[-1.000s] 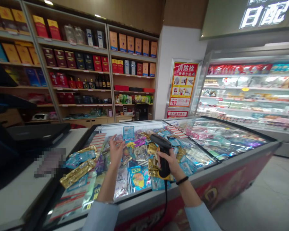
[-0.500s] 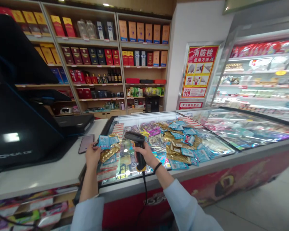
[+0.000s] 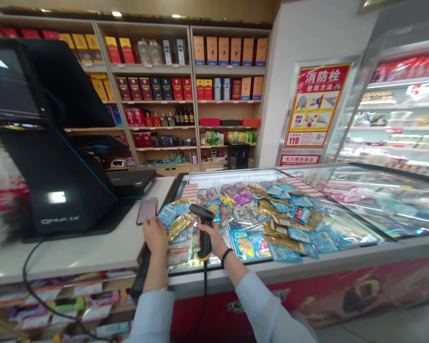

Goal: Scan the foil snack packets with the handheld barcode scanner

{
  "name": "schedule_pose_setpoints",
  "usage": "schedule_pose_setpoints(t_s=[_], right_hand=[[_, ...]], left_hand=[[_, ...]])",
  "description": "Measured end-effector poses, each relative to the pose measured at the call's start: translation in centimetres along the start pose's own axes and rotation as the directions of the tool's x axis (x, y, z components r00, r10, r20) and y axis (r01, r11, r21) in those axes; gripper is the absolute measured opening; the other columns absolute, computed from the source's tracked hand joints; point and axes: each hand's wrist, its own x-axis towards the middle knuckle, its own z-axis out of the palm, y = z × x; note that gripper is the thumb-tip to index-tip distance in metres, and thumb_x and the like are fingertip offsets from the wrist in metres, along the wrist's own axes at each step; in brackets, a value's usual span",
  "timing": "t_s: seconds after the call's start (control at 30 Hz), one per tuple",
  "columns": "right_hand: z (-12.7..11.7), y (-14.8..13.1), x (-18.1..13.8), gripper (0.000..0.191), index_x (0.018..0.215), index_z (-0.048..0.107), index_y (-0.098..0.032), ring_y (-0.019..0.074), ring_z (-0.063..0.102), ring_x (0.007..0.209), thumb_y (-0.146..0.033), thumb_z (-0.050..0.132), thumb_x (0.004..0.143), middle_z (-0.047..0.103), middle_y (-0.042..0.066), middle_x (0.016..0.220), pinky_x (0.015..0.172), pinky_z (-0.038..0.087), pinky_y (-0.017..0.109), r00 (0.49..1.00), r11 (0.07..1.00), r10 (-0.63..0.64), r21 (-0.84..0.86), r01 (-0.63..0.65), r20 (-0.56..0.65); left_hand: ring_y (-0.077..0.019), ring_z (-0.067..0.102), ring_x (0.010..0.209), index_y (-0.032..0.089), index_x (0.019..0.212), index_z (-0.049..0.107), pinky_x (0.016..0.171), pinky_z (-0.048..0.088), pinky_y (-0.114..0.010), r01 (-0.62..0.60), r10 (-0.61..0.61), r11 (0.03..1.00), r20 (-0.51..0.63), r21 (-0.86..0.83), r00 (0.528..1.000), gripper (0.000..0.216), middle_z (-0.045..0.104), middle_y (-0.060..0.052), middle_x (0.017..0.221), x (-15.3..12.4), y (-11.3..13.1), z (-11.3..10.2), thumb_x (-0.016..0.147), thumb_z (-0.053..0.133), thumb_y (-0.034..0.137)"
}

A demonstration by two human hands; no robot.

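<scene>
My right hand (image 3: pixel 213 238) is wrapped round the handle of a black barcode scanner (image 3: pixel 202 220) with a yellow base, its head tilted toward the left. My left hand (image 3: pixel 155 234) is closed on the edge of a blue snack packet (image 3: pixel 166 214), held just left of the scanner head, above a gold packet (image 3: pixel 179 224). Both hands hover over the left end of a glass-topped chest freezer (image 3: pixel 343 255). Many blue, gold and purple snack packets (image 3: pixel 271 214) lie spread on its lid.
A white counter (image 3: pixel 75 252) on the left carries a black checkout terminal (image 3: pixel 57 190), a phone (image 3: pixel 146 210) and a white plastic bag (image 3: pixel 0 200). The scanner cable hangs down the freezer front. Shelves of boxed goods stand behind, an open cooler at the right.
The view has swung left. My left hand picked a blue packet off the pile and carried it to the freezer's left end; the right hand followed with the scanner.
</scene>
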Motion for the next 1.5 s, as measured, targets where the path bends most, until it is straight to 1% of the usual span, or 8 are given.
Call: schedule_pose_setpoints(t_s=[0.27,0.63,0.8,0.9,1.03,1.13,1.3,1.5], right_hand=[[-0.3,0.1,0.1,0.027,0.071,0.056,-0.018,0.0125,0.051,0.033,-0.038,0.071,0.06,0.057,-0.004,0.046,0.032,0.041,0.023,1.0,0.996,0.026,0.085,-0.025,-0.017],[-0.2,0.4,0.1,0.027,0.067,0.054,-0.018,0.0129,0.051,0.033,-0.037,0.072,0.06,0.057,-0.003,0.047,0.033,0.043,0.024,0.999,0.996,0.04,0.078,-0.039,-0.015],[-0.3,0.9,0.4,0.028,0.07,0.054,-0.018,0.0133,0.051,0.033,-0.037,0.071,0.059,0.057,-0.003,0.047,0.032,0.042,0.024,0.999,0.995,0.046,0.088,-0.044,-0.024],[-0.9,0.2,0.0,0.029,0.069,0.053,-0.018,0.0133,0.052,0.033,-0.038,0.071,0.06,0.057,-0.003,0.047,0.032,0.042,0.024,0.999,0.995,0.036,0.09,-0.032,-0.037],[-3.0,-2.6,-0.8,0.031,0.075,0.055,-0.019,0.013,0.051,0.033,-0.038,0.072,0.059,0.058,-0.004,0.047,0.032,0.041,0.023,0.998,0.995,-0.029,0.092,0.035,-0.064],[-5.2,-5.7,-1.4,0.032,0.076,0.054,-0.019,0.0126,0.05,0.032,-0.039,0.073,0.059,0.058,-0.005,0.047,0.032,0.041,0.023,0.988,0.99,-0.114,0.074,0.122,-0.105],[-8.6,-10.8,-2.6,0.029,0.07,0.053,-0.02,0.0124,0.051,0.034,-0.039,0.073,0.061,0.057,-0.004,0.048,0.034,0.042,0.024,0.959,0.971,-0.228,0.028,0.236,-0.171],[-12.8,-15.6,-4.6,0.027,0.072,0.055,-0.019,0.0124,0.051,0.034,-0.037,0.073,0.061,0.057,-0.004,0.048,0.033,0.041,0.024,0.906,0.938,-0.341,-0.031,0.344,-0.25]], left_hand=[[-0.031,0.055,0.098,0.002,0.117,0.054,0.089,0.042,-0.046,0.074,-0.075,0.989,0.0,0.126,0.997,0.038,0.06,-0.022,0.102,-0.5,1.1,-0.7,0.084,0.037,0.009],[-0.0319,0.06,0.097,0.0,0.12,0.051,0.083,0.044,-0.043,0.114,-0.122,0.98,0.037,0.16,0.992,0.041,0.062,-0.024,0.101,-0.8,1.6,-1.1,0.085,0.035,0.012],[-0.0341,0.057,0.101,-0.002,0.12,0.051,0.087,0.044,-0.047,0.116,-0.118,0.979,0.007,0.167,0.993,0.041,0.06,-0.026,0.106,-0.8,1.6,-1.2,0.083,0.039,0.012],[-0.0361,0.054,0.104,-0.001,0.117,0.053,0.09,0.042,-0.05,0.099,-0.1,0.983,0.0,0.155,0.995,0.041,0.057,-0.028,0.11,-0.8,1.5,-1.4,0.08,0.041,0.012],[-0.0385,0.05,0.108,0.002,0.117,0.054,0.09,0.041,-0.052,0.077,-0.075,0.99,-0.016,0.118,0.997,0.042,0.053,-0.026,0.113,-0.4,2.4,-1.7,0.078,0.045,0.016],[-0.0388,0.047,0.11,0.004,0.116,0.054,0.092,0.039,-0.052,-0.012,0.012,0.995,-0.002,0.097,1.0,0.042,0.052,-0.025,0.113,-0.2,4.8,-1.7,0.078,0.045,0.018],[-0.0342,0.046,0.108,0.009,0.11,0.056,0.097,0.035,-0.05,-0.229,0.231,0.972,0.031,-0.049,0.972,0.034,0.052,-0.018,0.109,-0.7,11.6,-1.3,0.08,0.044,0.019],[-0.0346,0.046,0.109,0.009,0.109,0.055,0.098,0.035,-0.05,-0.303,0.321,0.934,0.072,-0.192,0.944,0.032,0.051,-0.019,0.112,-3.4,19.7,0.4,0.08,0.047,0.019]])
